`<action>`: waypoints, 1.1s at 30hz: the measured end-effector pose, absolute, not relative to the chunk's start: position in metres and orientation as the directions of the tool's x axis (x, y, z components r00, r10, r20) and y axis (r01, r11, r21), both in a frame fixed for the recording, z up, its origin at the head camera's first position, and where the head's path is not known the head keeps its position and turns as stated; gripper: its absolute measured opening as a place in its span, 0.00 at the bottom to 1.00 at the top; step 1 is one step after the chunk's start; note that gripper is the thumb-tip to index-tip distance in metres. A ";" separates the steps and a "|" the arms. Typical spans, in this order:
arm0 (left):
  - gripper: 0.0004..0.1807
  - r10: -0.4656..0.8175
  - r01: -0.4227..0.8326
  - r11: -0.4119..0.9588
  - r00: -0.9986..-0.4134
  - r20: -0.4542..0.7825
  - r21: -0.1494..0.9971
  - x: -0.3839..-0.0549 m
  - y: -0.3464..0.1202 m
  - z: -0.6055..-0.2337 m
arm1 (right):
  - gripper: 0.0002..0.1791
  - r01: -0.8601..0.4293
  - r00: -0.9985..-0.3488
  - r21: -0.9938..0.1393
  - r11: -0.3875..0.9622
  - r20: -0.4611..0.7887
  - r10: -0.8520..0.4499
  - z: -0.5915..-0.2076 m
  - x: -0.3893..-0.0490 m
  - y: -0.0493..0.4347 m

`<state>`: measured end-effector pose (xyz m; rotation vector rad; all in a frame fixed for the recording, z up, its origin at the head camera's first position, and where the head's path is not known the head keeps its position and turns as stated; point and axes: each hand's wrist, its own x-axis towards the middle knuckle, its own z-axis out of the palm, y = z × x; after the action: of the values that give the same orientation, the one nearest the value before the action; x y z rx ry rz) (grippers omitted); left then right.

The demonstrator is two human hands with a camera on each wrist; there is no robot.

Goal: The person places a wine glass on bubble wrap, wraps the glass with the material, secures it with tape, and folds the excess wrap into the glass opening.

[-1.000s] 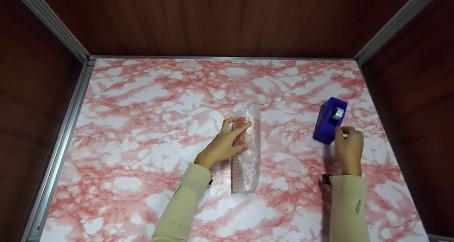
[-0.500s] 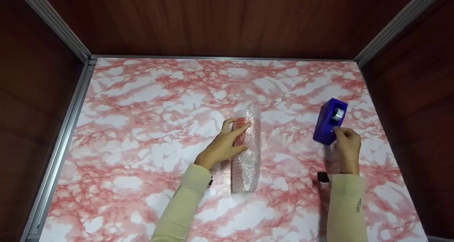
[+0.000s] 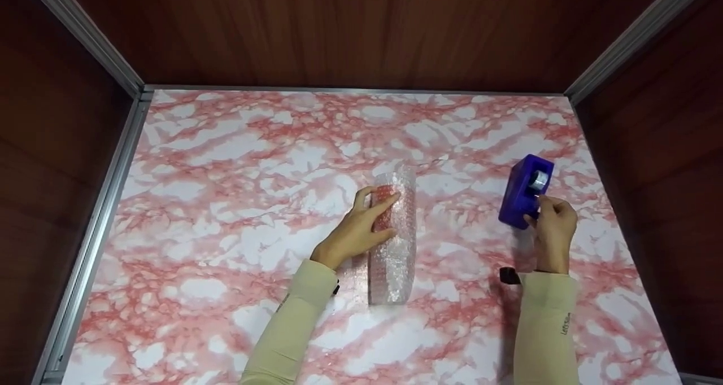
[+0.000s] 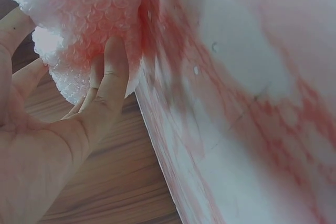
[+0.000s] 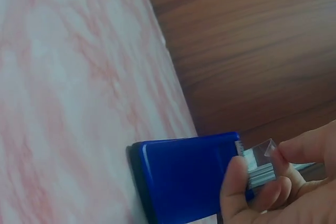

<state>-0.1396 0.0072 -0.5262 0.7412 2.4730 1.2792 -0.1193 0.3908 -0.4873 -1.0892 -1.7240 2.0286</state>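
A long bundle of clear bubble wrap (image 3: 395, 266) lies upright in the head view, at the middle of the table, with red showing through its upper part. My left hand (image 3: 353, 230) rests on its left side, fingers spread over the wrap and fairly straight. The left wrist view shows those fingertips against the bubbles (image 4: 100, 3). To the right stands a purple-blue tape dispenser (image 3: 514, 196) with a roll of clear tape (image 3: 539, 180). At its near end, my right hand (image 3: 556, 230) pinches the loose end of the tape (image 5: 257, 153), other fingers curled beside the dispenser.
The table (image 3: 226, 317) has a red and white marbled top. Dark wood panels (image 3: 350, 35) rise behind it and at both sides, with metal rails (image 3: 93, 46) at the corners.
My right fingers have shifted up slightly at the dispenser, closer to the tape roll, and the right forearm has swung a little left. My left hand and the bundle stay put.
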 end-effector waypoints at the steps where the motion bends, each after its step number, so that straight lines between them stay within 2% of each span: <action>1: 0.41 0.549 0.323 0.481 -0.836 0.007 0.815 -0.140 0.007 -0.526 | 0.09 0.250 -0.680 -0.932 -0.263 -0.362 0.638 -0.488 -0.120 0.390; 8: 0.41 0.550 0.334 0.476 -0.835 0.021 0.814 -0.139 0.007 -0.527 | 0.07 0.171 -0.667 -0.939 -0.297 -0.332 0.667 -0.496 -0.119 0.392; 14: 0.41 0.564 0.340 0.469 -0.825 0.020 0.815 -0.139 0.006 -0.528 | 0.11 0.217 -0.646 -0.950 -0.222 -0.311 0.697 -0.502 -0.114 0.391; 16: 0.41 0.566 0.337 0.466 -0.824 0.016 0.818 -0.139 0.005 -0.528 | 0.10 0.199 -0.628 -0.951 -0.238 -0.310 0.714 -0.503 -0.113 0.389; 22: 0.40 0.558 0.334 0.462 -0.829 0.024 0.821 -0.139 0.005 -0.529 | 0.11 -0.166 -0.575 -0.874 -0.457 -0.291 0.765 -0.508 -0.114 0.380; 24: 0.40 0.555 0.333 0.463 -0.831 0.024 0.821 -0.138 0.005 -0.528 | 0.12 -0.245 -0.561 -0.844 -0.477 -0.277 0.780 -0.511 -0.114 0.378; 28: 0.41 0.547 0.317 0.466 -0.837 0.012 0.826 -0.138 0.005 -0.529 | 0.13 -0.275 -0.553 -0.867 -0.416 -0.212 0.806 -0.519 -0.113 0.375; 33: 0.41 0.544 0.309 0.467 -0.839 0.007 0.829 -0.138 0.005 -0.529 | 0.17 -0.208 -0.585 -0.931 -0.301 -0.128 0.801 -0.529 -0.106 0.369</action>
<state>-0.1381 0.0054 -0.5286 0.7322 2.4591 1.3094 -0.1057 0.3686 -0.5285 -0.7964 -1.2642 1.9447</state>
